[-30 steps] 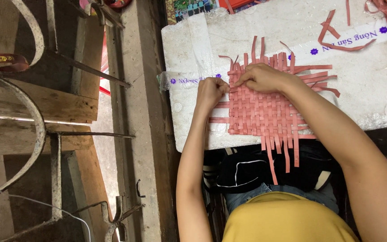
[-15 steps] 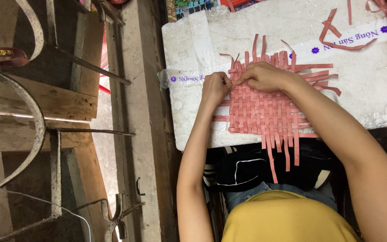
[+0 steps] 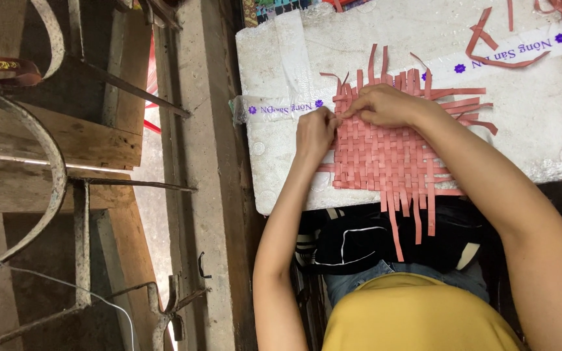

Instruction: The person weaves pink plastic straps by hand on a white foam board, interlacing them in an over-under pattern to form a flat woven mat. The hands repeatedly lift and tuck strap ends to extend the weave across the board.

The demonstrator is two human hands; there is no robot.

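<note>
Two hands were pressed on a pink woven strip mat [image 3: 391,159], which lay on a white foam board [image 3: 541,136] across the lap. The left hand [image 3: 315,133] was pinched narrowly on the mat's left edge; the right hand [image 3: 385,105] was laid flat, fingers together, at the top edge. Strips were judged best pushed snug while the neighbouring rows were held down.

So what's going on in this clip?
A person is weaving a flat mat of pinkish-red strips on a white foam board. The left hand presses the mat's left edge; the right hand works strips at its far edge. Loose strip ends stick out all round.
</note>
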